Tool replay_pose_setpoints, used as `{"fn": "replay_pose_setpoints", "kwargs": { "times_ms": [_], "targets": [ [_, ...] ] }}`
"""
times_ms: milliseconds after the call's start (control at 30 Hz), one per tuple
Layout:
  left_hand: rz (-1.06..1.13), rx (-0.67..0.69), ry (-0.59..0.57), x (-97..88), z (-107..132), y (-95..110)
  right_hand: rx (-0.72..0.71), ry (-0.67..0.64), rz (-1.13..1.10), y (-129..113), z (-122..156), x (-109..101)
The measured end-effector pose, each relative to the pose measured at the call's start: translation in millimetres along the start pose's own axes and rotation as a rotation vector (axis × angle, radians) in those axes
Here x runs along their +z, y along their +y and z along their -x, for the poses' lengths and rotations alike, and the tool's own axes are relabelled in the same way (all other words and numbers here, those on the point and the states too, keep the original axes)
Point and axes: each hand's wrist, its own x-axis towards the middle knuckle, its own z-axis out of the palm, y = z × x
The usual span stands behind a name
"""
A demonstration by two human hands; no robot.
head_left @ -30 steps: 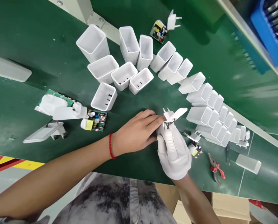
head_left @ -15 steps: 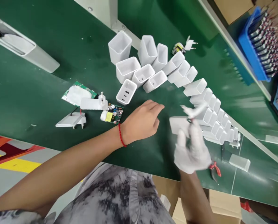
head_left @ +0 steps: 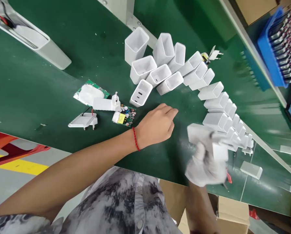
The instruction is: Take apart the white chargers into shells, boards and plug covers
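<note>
Right hand (head_left: 205, 156) (gloved, blurry) grips a white housing (head_left: 198, 132) above the surface (head_left: 160, 162), plug cap (head_left: 220, 152) apparently unseated; left hand (head_left: 157, 125) curled, can't tell if holding anything; open housings (head_left: 141, 93) stand unfilled, circuit board (head_left: 127, 115) outside.

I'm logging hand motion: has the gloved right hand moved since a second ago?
Yes: the gloved right hand has moved rightward, toward the red-handled pliers.

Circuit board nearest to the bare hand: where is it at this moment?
In the head view, the board lies left of centre on the green table, just left of the left hand and close below the nearest white case.
</note>
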Motion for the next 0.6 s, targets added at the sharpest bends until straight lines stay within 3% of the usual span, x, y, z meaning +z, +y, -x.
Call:
{"fn": "replay_pose_setpoints", "kwargs": {
  "times_ms": [133, 300, 467, 533, 600],
  "targets": [
    [0.059, 0.044, -0.007, -2.3, 2, 2, -0.145, 0.143, 0.087, -5, -6, 8],
    [0.226, 0.273, -0.121, -2.3, 2, 11, -0.132, 0.001, -0.190, 2, -2, 5],
    [0.223, 0.269, -0.055, 8.2, -8, 16, 0.136, 0.106, -0.515, 9, 4, -12],
    [0.260, 0.229, -0.020, 11.1, -11, 16, 0.311, 0.031, -0.616, 6, -5, -19],
    [0.295, 0.189, 0.009, 12.9, -12, 15, 0.443, -0.148, -0.700, 1, -20, -23]
  ]
}}
